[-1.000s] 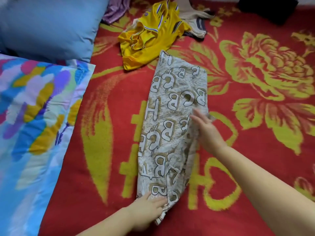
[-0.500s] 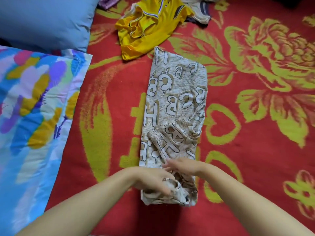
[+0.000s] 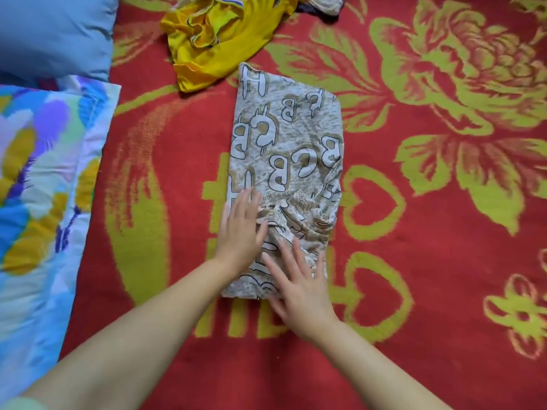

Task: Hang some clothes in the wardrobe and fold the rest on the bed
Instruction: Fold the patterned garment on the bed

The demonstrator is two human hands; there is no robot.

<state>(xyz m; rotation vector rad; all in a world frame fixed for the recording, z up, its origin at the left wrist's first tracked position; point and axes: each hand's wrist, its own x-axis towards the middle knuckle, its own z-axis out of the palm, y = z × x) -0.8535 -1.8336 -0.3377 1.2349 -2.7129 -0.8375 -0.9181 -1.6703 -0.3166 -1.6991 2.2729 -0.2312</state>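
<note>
Hands (image 3: 241,229) (image 3: 299,284) press flat on folded, wrinkled lettered cloth (image 3: 288,161).

A bed covered by a red blanket with yellow-green flowers (image 3: 444,261) carries a folded beige letter-printed garment (image 3: 290,149) at its middle, a crumpled yellow shirt (image 3: 219,39) beyond it, and blue (image 3: 53,34) and multicoloured (image 3: 44,173) pillows along the left edge.

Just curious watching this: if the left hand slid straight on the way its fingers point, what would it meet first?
The left hand already lies flat on the letter-print garment; going on, it would probably cross more of that cloth, then perhaps the yellow shirt beyond.
</note>
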